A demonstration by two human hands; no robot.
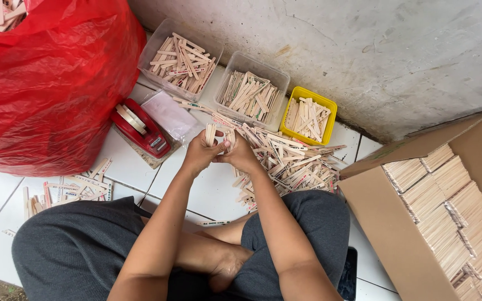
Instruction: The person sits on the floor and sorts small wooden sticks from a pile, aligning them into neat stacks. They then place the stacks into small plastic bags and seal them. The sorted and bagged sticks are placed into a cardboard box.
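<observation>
Person sits cross-legged on white tiled floor [207,189]. Left hand [201,151] and right hand [241,155] meet above floor, both clenched round small bundle of flat wooden sticks [213,134], stick ends poking up above fingers. Loose stick pile [291,159] lies on floor just beyond right hand, toward wall. Behind pile, by wall: two clear tubs [181,56] [250,92] and yellow tub [309,115], all holding sticks. Red tape dispenser [139,127] near left hand. Red plastic bag [46,83] far left. Cardboard box [397,223] of bundled sticks at right.
</observation>
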